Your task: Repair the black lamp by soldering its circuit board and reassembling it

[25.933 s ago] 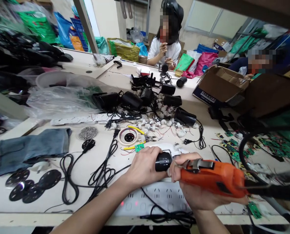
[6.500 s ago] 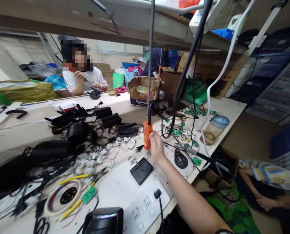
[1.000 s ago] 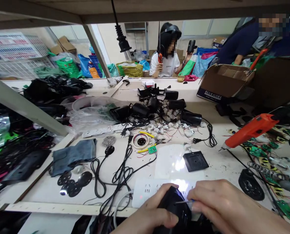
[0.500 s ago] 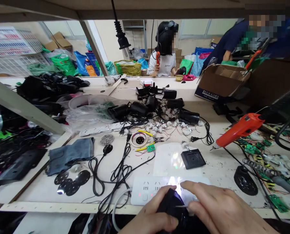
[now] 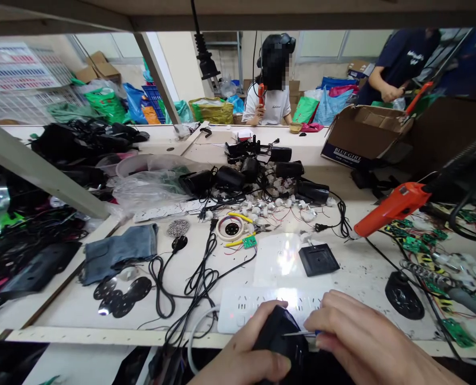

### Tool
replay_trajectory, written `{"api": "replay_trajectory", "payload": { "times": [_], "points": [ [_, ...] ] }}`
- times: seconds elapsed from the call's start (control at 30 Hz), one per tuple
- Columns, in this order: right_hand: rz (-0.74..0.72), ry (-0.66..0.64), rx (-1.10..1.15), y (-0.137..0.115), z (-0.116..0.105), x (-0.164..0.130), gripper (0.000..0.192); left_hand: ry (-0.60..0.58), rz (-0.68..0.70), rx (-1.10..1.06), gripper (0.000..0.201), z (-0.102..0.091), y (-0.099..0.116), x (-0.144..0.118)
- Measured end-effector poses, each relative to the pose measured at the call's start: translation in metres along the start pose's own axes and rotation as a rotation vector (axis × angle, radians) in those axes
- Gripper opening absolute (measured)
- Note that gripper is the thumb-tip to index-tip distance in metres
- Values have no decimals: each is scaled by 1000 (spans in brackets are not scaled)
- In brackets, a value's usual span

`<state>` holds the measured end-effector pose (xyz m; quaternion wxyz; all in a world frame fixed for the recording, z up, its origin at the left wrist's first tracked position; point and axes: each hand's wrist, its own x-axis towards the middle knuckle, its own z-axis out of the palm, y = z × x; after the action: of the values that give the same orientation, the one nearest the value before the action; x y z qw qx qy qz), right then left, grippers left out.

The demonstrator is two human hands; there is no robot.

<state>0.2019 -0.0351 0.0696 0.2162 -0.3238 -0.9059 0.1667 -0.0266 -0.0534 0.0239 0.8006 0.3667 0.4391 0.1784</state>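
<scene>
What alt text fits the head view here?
At the bench's near edge, the left hand grips a black housing while the right hand pokes a thin metal tool at it, over a white power strip.

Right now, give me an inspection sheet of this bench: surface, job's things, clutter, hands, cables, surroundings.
Surface: white bench top, scuffed, crowded.
Job's things: black housing at the near edge; a thin metal tool laid against it.
Clutter: orange power screwdriver, black square plate, tape roll, green circuit boards, denim cloth, black discs.
Hands: left hand grips the housing; right hand pinches the tool.
Cables: black cords coiled at centre; white power strip with a red light.
Surroundings: two other people behind; cardboard box; shelf overhead.
</scene>
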Motion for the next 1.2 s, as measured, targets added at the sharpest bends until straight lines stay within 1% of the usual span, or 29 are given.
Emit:
{"api": "replay_trajectory", "payload": {
  "times": [0.03, 0.07, 0.17, 0.2, 0.23, 0.27, 0.37, 0.43, 0.47, 0.5, 0.53, 0.57, 0.6, 0.67, 0.7, 0.73, 0.77, 0.8, 0.83, 0.87, 0.9, 0.97, 1.0, 1.03, 1.07, 1.1, 1.13, 1.2],
  "points": [
    [38, -4, 31, 1, 1, 0, 24, 33, 21, 21, 73, 0, 2, -1],
    [85, -11, 69, 2, 3, 0, 23, 96, 56, 56, 75, 0, 3, -2],
    [259, -58, 228, 3, 7, 1, 26, 384, 232, 265, 81, -2, 6, -3],
    [325, -87, 298, 3, 8, 1, 27, 446, 288, 347, 82, -3, 7, -3],
    [403, -126, 386, 3, 9, 2, 29, 467, 328, 420, 82, -3, 7, -3],
    [494, -166, 491, 3, 10, 4, 30, 460, 351, 481, 81, -4, 8, -2],
    [782, -269, 883, 3, 17, 6, 39, 376, 348, 584, 75, -4, 10, -2],
    [924, -281, 1101, 3, 23, 6, 45, 342, 325, 589, 72, -3, 11, -3],
    [950, -271, 1140, 1, 26, 4, 45, 331, 318, 588, 72, -3, 11, -3],
    [928, -244, 1113, 0, 29, 3, 41, 325, 310, 586, 72, -3, 11, -4],
    [852, -197, 1017, -3, 30, 0, 35, 321, 302, 583, 72, -4, 11, -5],
    [720, -126, 863, -5, 31, -2, 29, 313, 291, 581, 72, -4, 11, -6],
    [556, -42, 668, -8, 31, -5, 26, 305, 278, 578, 72, -5, 11, -7],
    [251, 96, 284, -13, 29, -10, 27, 292, 253, 573, 73, -5, 11, -8],
    [147, 137, 144, -14, 28, -12, 31, 289, 246, 572, 72, -6, 11, -9],
    [91, 154, 60, -14, 27, -13, 34, 290, 246, 575, 72, -5, 11, -9],
    [77, 157, 41, -14, 27, -13, 36, 293, 249, 580, 71, -5, 11, -9],
    [111, 135, 93, -12, 28, -12, 33, 297, 251, 585, 70, -4, 11, -9],
    [195, 95, 215, -11, 29, -11, 29, 301, 243, 588, 70, -3, 11, -9],
    [329, 35, 399, -9, 31, -10, 23, 308, 230, 590, 69, -2, 11, -9],
    [502, -40, 629, -7, 34, -9, 20, 314, 216, 593, 68, -1, 12, -8],
    [858, -162, 1109, -4, 39, -8, 21, 330, 194, 601, 67, 1, 12, -7],
    [985, -193, 1292, -3, 42, -9, 24, 337, 188, 605, 67, 2, 12, -6],
    [1053, -196, 1401, -3, 44, -10, 26, 338, 187, 606, 67, 2, 12, -5],
    [1067, -182, 1407, -3, 46, -12, 27, 332, 187, 600, 67, 2, 12, -4],
    [1019, -162, 1313, -4, 47, -14, 24, 320, 183, 586, 67, 2, 12, -3],
    [909, -130, 1143, -4, 47, -16, 20, 304, 177, 564, 68, 2, 12, -2],
    [576, -29, 679, -5, 46, -21, 19, 261, 159, 514, 68, 1, 14, 0]
  ]
}}
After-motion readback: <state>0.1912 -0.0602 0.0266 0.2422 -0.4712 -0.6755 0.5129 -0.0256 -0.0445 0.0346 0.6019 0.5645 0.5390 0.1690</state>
